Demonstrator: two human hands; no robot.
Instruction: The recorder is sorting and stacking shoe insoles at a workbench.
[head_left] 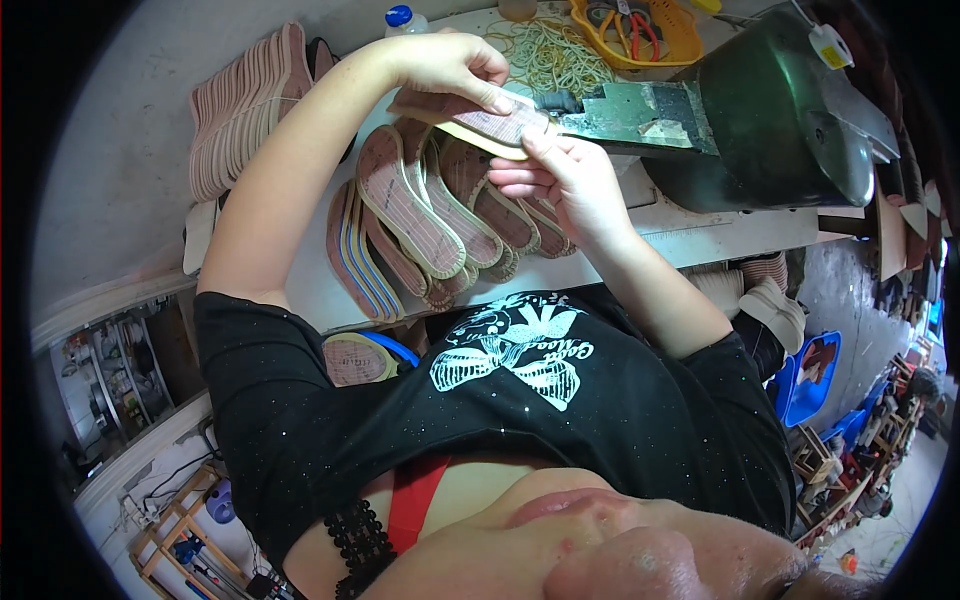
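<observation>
Both hands hold a pinkish-brown shoe insole (500, 125) with a pale yellow edge, at the end of the green arm of a sewing-type machine (785, 125). My left hand (455, 68) is closed on its far side, thumb pressed on top and fingers curled. At the near right end, my right hand (570, 178) pinches the rim with the thumb on top and the other fingers below. Beneath the held insole, a loose pile of similar insoles (410, 205) overlaps along the near table edge. Where the insole meets the machine's tip is partly hidden.
A tied stack of insoles (245, 115) stands at the left. Rubber bands (560, 60) lie in a heap behind my hands, beside a yellow basket (675, 45) with red-handled tools. A blue-capped bottle (402, 20) stands at the back. Blue bins (812, 375) sit at the right.
</observation>
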